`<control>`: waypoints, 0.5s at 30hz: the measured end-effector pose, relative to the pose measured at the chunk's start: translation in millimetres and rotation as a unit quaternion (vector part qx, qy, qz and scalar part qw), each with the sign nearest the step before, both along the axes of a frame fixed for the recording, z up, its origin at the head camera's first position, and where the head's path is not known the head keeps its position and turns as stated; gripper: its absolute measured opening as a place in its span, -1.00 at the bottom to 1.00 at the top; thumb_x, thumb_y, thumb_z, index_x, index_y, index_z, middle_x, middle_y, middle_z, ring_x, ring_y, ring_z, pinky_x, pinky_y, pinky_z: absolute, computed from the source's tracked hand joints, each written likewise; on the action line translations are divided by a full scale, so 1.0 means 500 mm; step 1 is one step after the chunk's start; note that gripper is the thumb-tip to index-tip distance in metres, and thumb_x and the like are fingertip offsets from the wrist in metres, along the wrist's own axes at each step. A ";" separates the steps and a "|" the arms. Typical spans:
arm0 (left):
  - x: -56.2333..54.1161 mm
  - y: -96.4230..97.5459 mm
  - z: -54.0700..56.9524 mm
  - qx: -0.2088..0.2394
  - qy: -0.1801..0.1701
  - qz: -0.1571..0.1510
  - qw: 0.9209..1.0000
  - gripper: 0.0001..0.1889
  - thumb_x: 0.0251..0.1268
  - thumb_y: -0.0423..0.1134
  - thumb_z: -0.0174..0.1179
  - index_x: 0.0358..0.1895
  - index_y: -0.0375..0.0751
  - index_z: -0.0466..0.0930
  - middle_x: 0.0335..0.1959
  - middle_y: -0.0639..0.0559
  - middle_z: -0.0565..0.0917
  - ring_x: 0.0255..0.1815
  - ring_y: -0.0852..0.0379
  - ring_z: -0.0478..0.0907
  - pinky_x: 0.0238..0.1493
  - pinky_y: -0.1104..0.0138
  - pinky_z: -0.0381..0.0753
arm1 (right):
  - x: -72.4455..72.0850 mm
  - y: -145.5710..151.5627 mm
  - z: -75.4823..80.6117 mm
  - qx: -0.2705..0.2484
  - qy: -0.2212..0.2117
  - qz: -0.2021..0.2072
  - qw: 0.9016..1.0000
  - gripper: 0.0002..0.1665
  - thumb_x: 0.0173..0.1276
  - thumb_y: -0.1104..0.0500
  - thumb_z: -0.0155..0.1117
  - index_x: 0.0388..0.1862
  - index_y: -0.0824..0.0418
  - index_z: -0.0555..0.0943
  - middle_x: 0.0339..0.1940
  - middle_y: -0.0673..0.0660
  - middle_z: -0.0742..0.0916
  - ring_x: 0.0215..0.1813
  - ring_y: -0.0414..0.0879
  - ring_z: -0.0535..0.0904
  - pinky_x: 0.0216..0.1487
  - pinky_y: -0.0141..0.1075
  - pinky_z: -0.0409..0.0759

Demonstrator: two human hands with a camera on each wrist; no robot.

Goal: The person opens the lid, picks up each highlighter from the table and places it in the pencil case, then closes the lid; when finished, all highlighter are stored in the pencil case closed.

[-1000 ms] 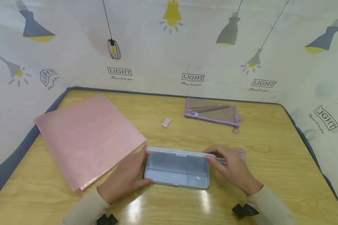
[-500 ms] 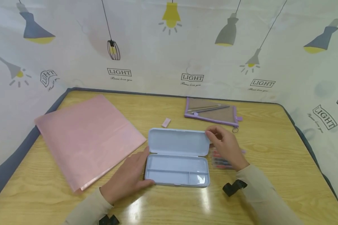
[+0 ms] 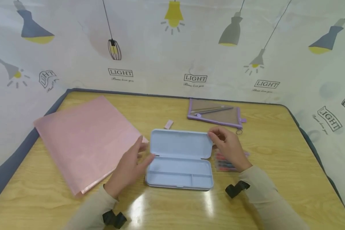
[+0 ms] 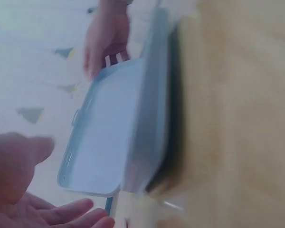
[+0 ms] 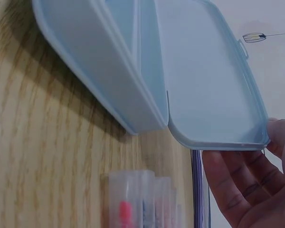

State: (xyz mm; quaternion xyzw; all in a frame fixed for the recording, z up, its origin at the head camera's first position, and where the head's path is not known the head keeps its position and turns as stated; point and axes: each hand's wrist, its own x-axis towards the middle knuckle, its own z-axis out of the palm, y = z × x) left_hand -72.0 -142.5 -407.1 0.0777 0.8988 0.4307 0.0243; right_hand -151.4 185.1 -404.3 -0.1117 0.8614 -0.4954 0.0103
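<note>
A light blue pencil case (image 3: 179, 172) sits on the table with its lid (image 3: 181, 143) raised; its inside is bare and split into compartments. My right hand (image 3: 228, 145) pinches the lid's upper right corner between thumb and fingers, as the right wrist view also shows at the lid (image 5: 213, 76). Beside the case's left end is my left hand (image 3: 129, 167), fingers spread and relaxed, holding nothing. In the left wrist view that hand (image 4: 33, 185) appears apart from the lid. Partly behind my right wrist lies a clear pack of coloured pens (image 3: 222, 161).
A pink folder-like sheet (image 3: 89, 140) covers the table's left side. Behind the case lies a small pink eraser (image 3: 168, 124). A see-through pouch with purple edging (image 3: 215, 113), pencils inside, is at the back right. A printed curtain (image 3: 158, 48) surrounds the table.
The case's lid has swung from near upright to leaning back, with my right hand on its corner. My left hand has come off the case's left end and moved up.
</note>
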 end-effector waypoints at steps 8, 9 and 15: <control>-0.104 0.036 0.020 0.144 -0.075 0.098 0.982 -0.54 0.54 0.11 -0.05 0.28 -0.07 0.51 0.20 -0.02 0.58 0.25 0.00 0.49 0.23 0.06 0.48 | 0.002 -0.003 -0.004 -0.022 0.003 0.006 1.000 -0.68 0.48 0.08 0.21 -0.02 0.32 0.61 -0.14 0.29 0.71 -0.25 -0.13 0.67 -0.24 -0.12 0.72; -0.107 0.039 0.020 0.146 -0.076 0.105 0.981 -0.57 0.54 0.08 -0.04 0.22 -0.07 0.56 0.16 0.01 0.61 0.20 0.02 0.51 0.18 0.08 0.50 | 0.002 -0.003 -0.003 -0.025 0.005 0.010 1.000 -0.69 0.47 0.09 0.22 -0.02 0.32 0.61 -0.14 0.29 0.71 -0.25 -0.12 0.68 -0.24 -0.11 0.72; -0.110 0.051 0.025 0.153 -0.069 0.120 0.979 -0.71 0.54 0.00 0.00 0.04 -0.03 0.64 -0.01 0.02 0.65 -0.05 0.05 0.52 -0.05 0.19 0.49 | 0.005 0.046 0.024 0.027 0.020 0.024 0.999 -0.67 0.49 0.03 0.19 0.03 0.25 0.61 -0.13 0.25 0.74 -0.24 0.09 0.70 -0.24 -0.15 0.71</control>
